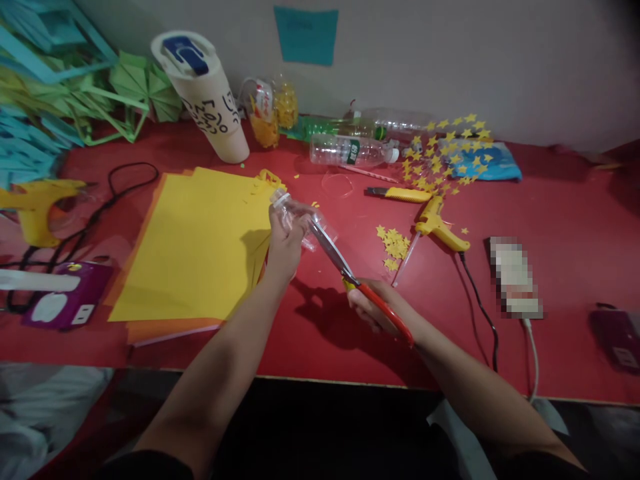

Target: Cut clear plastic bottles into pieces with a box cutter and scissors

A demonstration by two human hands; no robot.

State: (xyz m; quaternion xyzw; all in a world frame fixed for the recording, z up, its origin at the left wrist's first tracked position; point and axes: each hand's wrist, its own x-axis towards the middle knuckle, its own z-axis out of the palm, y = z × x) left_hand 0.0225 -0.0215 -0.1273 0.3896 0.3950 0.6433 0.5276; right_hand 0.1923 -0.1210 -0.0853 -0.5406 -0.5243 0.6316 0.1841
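Observation:
My left hand (289, 243) is closed around a piece of clear plastic bottle (299, 212), its neck end pointing up and to the left. In my right hand (377, 303) is a pair of scissors (333, 252) with red handles. The metal blades reach up and left to the plastic beside my left fingers; whether they are cutting into it I cannot tell. Under and left of my left hand lies a stack of yellow paper (195, 247) with orange sheets below. A small pile of yellow paper stars (394, 245) lies right of the scissors.
A yellow glue gun (440, 225) with a cord and a box cutter (400, 193) lie to the right, near a phone (515, 277) on a cable. Behind stand a tumbler (207, 100) and lying plastic bottles (350, 150). Another glue gun (43, 210) is at left.

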